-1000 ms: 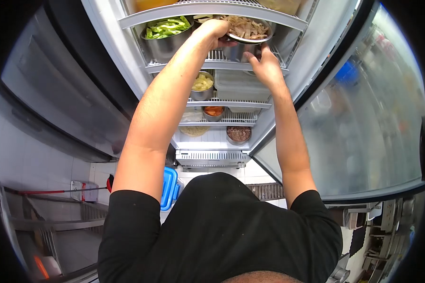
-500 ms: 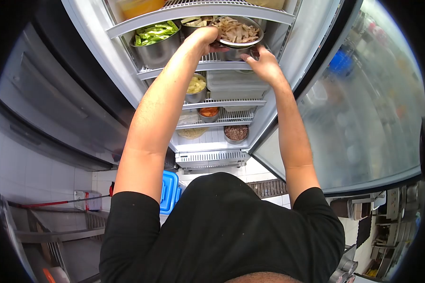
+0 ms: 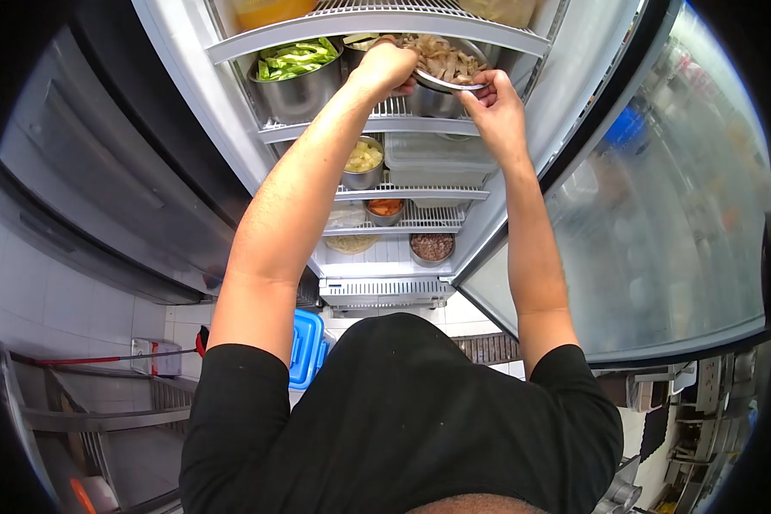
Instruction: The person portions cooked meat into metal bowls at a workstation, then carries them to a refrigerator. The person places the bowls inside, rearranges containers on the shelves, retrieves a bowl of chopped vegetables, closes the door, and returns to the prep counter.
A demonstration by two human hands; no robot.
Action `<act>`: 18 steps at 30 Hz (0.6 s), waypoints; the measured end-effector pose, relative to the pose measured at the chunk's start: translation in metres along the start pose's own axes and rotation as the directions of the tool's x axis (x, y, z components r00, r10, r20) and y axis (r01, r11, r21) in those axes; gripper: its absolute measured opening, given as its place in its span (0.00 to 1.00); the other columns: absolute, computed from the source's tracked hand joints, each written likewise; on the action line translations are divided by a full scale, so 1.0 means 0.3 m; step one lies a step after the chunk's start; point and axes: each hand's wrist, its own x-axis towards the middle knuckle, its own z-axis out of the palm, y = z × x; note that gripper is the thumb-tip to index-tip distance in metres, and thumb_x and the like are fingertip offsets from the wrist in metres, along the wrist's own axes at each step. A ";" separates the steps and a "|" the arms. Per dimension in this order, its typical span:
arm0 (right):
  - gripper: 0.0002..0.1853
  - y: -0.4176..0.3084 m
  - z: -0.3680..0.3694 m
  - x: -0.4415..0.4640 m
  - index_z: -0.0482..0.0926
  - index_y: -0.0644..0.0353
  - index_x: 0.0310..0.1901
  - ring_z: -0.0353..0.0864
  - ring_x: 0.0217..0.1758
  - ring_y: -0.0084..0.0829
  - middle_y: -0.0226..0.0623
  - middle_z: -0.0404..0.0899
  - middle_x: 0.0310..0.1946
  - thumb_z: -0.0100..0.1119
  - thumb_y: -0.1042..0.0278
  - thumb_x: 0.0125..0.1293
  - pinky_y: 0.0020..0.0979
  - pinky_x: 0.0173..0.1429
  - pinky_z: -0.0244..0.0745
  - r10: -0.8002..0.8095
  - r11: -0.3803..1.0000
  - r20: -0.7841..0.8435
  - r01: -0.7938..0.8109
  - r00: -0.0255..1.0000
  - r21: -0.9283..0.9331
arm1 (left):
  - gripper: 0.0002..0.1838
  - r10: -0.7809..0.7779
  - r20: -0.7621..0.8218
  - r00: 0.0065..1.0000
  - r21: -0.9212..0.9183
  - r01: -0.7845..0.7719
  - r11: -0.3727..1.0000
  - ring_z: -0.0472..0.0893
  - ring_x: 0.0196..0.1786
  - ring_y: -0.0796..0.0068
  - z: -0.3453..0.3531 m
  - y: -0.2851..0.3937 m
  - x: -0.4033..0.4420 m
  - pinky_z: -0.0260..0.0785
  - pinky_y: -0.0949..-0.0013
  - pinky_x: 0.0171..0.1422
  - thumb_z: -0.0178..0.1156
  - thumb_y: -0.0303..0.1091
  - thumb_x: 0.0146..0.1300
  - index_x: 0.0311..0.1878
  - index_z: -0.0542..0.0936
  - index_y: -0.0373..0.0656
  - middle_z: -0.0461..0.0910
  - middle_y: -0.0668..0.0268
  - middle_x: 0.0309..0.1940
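Observation:
A metal bowl (image 3: 444, 84) heaped with pale brown strips (image 3: 447, 60), perhaps mushroom or meat, sits at the right of an upper fridge shelf (image 3: 317, 130). It rests on or just over a deeper metal container (image 3: 433, 104); contact is unclear. My left hand (image 3: 391, 67) is closed at the bowl's left rim, its fingertips partly hidden. On the near right, my right hand (image 3: 499, 107) pinches the rim between thumb and fingers. Left of my hands stands a metal pot (image 3: 295, 96) of green sliced vegetables (image 3: 295, 58). Behind my left hand another container shows partly.
Lower shelves hold a pot of pale yellow chunks (image 3: 364, 157), a clear lidded box (image 3: 433, 152), orange pieces (image 3: 385, 206) and a bowl of dark beans (image 3: 433, 247). The glass door (image 3: 651, 231) stands open on the right. A blue lid (image 3: 307, 347) is below left.
My right hand has moved up from the deeper container's side to the bowl's rim. My left hand remains at the left rim. The view has shifted slightly.

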 end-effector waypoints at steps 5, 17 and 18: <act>0.12 -0.037 -0.023 0.019 0.80 0.63 0.41 0.74 0.33 0.19 0.28 0.79 0.34 0.76 0.73 0.61 0.24 0.41 0.76 -0.061 0.974 -0.104 0.082 0.993 0.211 | 0.25 0.158 0.093 0.983 -0.309 -0.122 0.943 0.85 0.40 0.67 -0.030 -0.023 -0.021 0.85 0.62 0.43 0.52 0.46 0.76 0.61 0.76 0.32 0.82 0.56 0.44; 0.15 -0.113 -0.326 -0.301 0.74 0.62 0.51 0.79 0.45 0.18 0.29 0.80 0.43 0.67 0.85 0.67 0.21 0.50 0.76 0.113 0.949 -0.145 -0.063 0.983 0.309 | 0.34 0.606 -0.031 0.795 0.497 -0.514 0.699 0.85 0.49 0.58 0.134 -0.267 -0.049 0.79 0.57 0.58 0.73 0.49 0.62 0.71 0.77 0.50 0.82 0.52 0.53; 0.16 -0.125 -0.338 -0.328 0.73 0.62 0.52 0.79 0.46 0.18 0.30 0.79 0.44 0.65 0.86 0.68 0.22 0.51 0.77 0.104 0.940 -0.139 -0.052 0.985 0.336 | 0.34 0.622 -0.031 0.782 0.481 -0.534 0.695 0.85 0.48 0.58 0.147 -0.263 -0.036 0.79 0.57 0.58 0.73 0.49 0.62 0.70 0.77 0.50 0.82 0.53 0.52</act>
